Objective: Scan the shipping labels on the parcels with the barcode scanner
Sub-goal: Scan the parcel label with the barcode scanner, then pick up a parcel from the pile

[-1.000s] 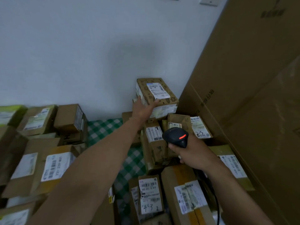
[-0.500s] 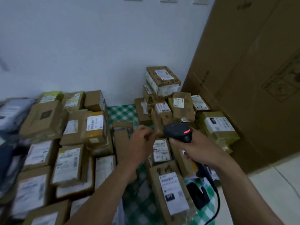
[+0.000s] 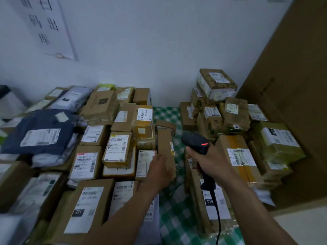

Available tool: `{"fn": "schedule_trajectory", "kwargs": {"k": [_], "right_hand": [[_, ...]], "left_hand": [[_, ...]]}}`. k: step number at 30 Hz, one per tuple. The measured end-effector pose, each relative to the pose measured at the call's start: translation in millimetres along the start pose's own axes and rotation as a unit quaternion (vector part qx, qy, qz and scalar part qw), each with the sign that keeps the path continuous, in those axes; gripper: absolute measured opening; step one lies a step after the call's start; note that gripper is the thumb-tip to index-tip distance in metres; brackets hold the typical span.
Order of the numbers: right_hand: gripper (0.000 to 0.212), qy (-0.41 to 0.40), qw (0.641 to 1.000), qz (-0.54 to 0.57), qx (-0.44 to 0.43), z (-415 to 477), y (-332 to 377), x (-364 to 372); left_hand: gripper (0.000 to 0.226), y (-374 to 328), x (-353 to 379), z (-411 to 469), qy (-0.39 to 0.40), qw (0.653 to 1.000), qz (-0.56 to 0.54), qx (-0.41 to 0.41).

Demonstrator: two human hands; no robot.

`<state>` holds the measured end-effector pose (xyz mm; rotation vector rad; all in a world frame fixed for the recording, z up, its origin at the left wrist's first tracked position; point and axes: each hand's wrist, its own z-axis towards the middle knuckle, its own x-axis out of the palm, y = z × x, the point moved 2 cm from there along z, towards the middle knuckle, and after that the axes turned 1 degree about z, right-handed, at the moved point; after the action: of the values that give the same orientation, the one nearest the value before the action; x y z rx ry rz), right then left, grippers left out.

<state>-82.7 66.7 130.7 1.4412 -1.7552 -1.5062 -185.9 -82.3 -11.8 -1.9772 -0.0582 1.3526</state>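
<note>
Left of the scanner (image 3: 196,143), which your right hand (image 3: 212,162) grips, your left hand (image 3: 159,172) hovers, fingers loose and empty, beside the upright box (image 3: 164,138). Turn its side label (image 3: 172,150) toward the scanner, then aim squarely.

Grip of the barcode scanner (image 3: 196,142) is mostly hidden by the right hand (image 3: 211,162); print on the shipping labels (image 3: 117,147) is blurred beyond reading tbh.

Right hand (image 3: 210,161) gripping barcode scanner (image 3: 196,141), left hand (image 3: 159,172) relaxed over labelled parcels (image 3: 116,149), green checked cloth (image 3: 174,218)
</note>
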Motion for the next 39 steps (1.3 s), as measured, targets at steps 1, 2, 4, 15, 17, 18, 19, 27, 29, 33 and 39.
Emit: {"fn": "schedule_trajectory", "kwargs": {"k": [1, 2, 4, 15, 17, 18, 19, 27, 29, 33, 39], "right_hand": [[0.013, -0.003, 1.000, 0.003, 0.003, 0.6, -5.1, 1.1], [0.014, -0.005, 1.000, 0.006, 0.002, 1.2, -8.9, 1.6], [0.017, -0.011, 1.000, 0.008, 0.007, 1.7, -14.9, 1.8], [0.014, -0.026, 0.998, 0.042, 0.025, -1.4, -32.0, -2.9], [0.009, -0.044, 0.998, 0.039, 0.026, -1.3, -33.8, -6.1], [0.007, -0.053, 0.997, 0.039, 0.026, -0.9, -34.1, -8.5], [0.007, -0.057, 0.997, 0.041, 0.028, -1.6, -33.9, -10.4], [0.015, -0.063, 0.997, 0.043, 0.016, -6.1, -38.2, -16.5], [0.012, -0.058, 0.997, 0.044, -0.006, -7.9, -36.4, -14.4], [0.027, -0.047, 0.998, 0.003, -0.032, -11.7, -34.9, -8.9], [0.038, -0.034, 0.997, -0.032, -0.056, -22.3, -33.1, -17.7]], "left_hand": [[0.047, 4.7, 7.2, 3.9, 0.005, 1.000, 0.009, -0.008], [0.052, 7.7, 12.9, 7.4, 0.004, 1.000, 0.025, -0.011], [0.066, 10.5, 25.7, 14.9, -0.017, 0.999, 0.033, -0.017], [0.074, -13.2, 43.0, 24.0, 0.007, 0.998, 0.065, -0.023], [0.058, -17.0, 30.4, 16.5, -0.018, 0.999, 0.031, -0.025], [0.052, -16.0, 26.5, 14.6, -0.034, 0.999, 0.019, -0.024], [0.050, -15.8, 23.4, 12.2, -0.035, 0.999, -0.013, -0.040], [0.080, -21.7, 3.3, -25.1, -0.043, 0.953, -0.299, -0.011], [0.087, -24.9, -6.0, -34.4, -0.032, 0.923, -0.384, -0.002], [0.100, -36.7, -15.1, -44.8, 0.026, 0.887, -0.462, 0.010], [0.077, -52.3, -20.0, -38.1, 0.045, 0.848, -0.528, -0.003]]}}
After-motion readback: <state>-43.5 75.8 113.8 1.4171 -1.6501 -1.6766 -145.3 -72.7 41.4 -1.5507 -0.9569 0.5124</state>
